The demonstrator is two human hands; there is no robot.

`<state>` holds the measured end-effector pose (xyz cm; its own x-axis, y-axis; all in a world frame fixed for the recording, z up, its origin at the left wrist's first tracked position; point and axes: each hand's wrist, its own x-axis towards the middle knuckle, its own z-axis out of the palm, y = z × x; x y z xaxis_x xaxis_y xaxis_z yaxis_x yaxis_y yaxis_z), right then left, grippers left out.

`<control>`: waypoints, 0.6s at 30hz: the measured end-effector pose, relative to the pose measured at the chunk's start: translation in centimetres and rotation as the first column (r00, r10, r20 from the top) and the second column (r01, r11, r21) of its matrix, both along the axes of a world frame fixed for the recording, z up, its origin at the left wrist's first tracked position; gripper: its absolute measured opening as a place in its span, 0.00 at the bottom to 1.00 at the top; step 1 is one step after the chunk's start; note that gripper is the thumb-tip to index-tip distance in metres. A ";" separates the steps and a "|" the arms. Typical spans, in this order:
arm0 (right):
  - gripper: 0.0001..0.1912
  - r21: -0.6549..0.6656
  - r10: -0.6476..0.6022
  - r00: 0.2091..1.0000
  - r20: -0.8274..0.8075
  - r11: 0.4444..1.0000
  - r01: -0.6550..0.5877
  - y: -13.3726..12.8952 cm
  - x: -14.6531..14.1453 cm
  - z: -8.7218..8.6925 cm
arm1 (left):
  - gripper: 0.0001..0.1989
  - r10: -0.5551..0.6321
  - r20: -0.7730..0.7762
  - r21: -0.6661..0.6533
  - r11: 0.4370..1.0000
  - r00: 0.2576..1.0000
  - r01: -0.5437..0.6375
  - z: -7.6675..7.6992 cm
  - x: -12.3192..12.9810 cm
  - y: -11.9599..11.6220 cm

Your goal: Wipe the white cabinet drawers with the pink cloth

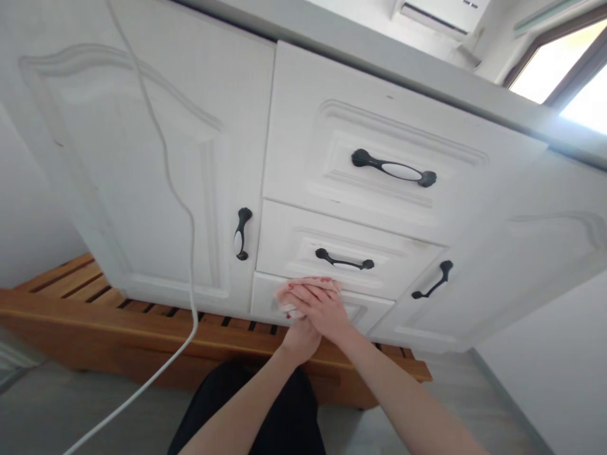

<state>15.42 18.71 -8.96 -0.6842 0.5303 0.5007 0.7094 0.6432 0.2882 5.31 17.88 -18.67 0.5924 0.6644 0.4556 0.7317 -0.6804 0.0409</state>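
A pink and white cloth (284, 296) is pressed against the bottom drawer (263, 292) of a white cabinet. My right hand (325, 311) lies over the cloth, its fingers closed down on it; red nails show at the cloth's upper edge. Just below and to the left, my left hand (301, 340) meets the right one at the cloth's lower edge. The right hand and the cloth hide most of the left fingers. Directly above is the middle drawer's dark handle (345, 260); the bottom drawer's handle is not visible.
A top drawer handle (393, 168) and two door handles, left (241, 234) and right (433, 280), stick out. A white cable (192, 253) hangs across the left door (109, 189). Between my legs (284, 417) and the cabinet is a slatted wooden bench (156, 328).
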 end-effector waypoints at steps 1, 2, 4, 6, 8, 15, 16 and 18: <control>0.28 0.028 -0.031 1.000 0.006 0.999 0.031 -0.7 2.3 0.1 | 0.18 -0.020 -0.003 0.009 1.000 1.000 0.020 0.4 0.0 -0.1; 0.28 0.049 -0.068 0.997 0.017 0.997 0.068 -1.5 4.6 0.2 | 0.18 -0.045 -0.004 0.021 0.999 0.999 0.045 0.8 -0.1 -0.2; 0.29 0.095 -0.196 0.980 0.046 0.977 0.191 -3.1 9.1 0.2 | 0.19 -0.085 0.005 0.050 0.995 0.996 0.085 1.6 -0.4 -0.3; 0.30 0.108 -0.326 0.944 0.053 0.941 0.319 -5.0 13.3 -0.3 | 0.23 -0.091 0.024 0.073 0.993 0.996 0.089 2.2 -0.7 -0.4; 0.30 0.115 -0.428 0.903 0.025 0.899 0.423 -6.7 16.8 -0.9 | 0.28 -0.063 0.048 0.084 0.995 0.997 0.059 2.3 -1.1 -0.8; 0.31 0.137 -0.461 0.867 -0.188 0.862 0.488 -8.0 17.3 -2.1 | 0.36 0.125 0.206 0.090 0.985 0.971 -0.146 -3.1 -3.7 -6.6; 0.30 0.146 -0.436 0.873 -0.219 0.870 0.472 -7.4 15.7 -2.2 | 0.36 0.138 0.220 0.074 0.985 0.966 -0.158 -4.4 -4.0 -8.0; 0.28 0.171 -0.371 0.888 -0.272 0.889 0.424 -5.7 11.6 -2.4 | 0.33 0.108 0.235 0.019 0.993 0.966 -0.116 -7.1 -4.6 -10.6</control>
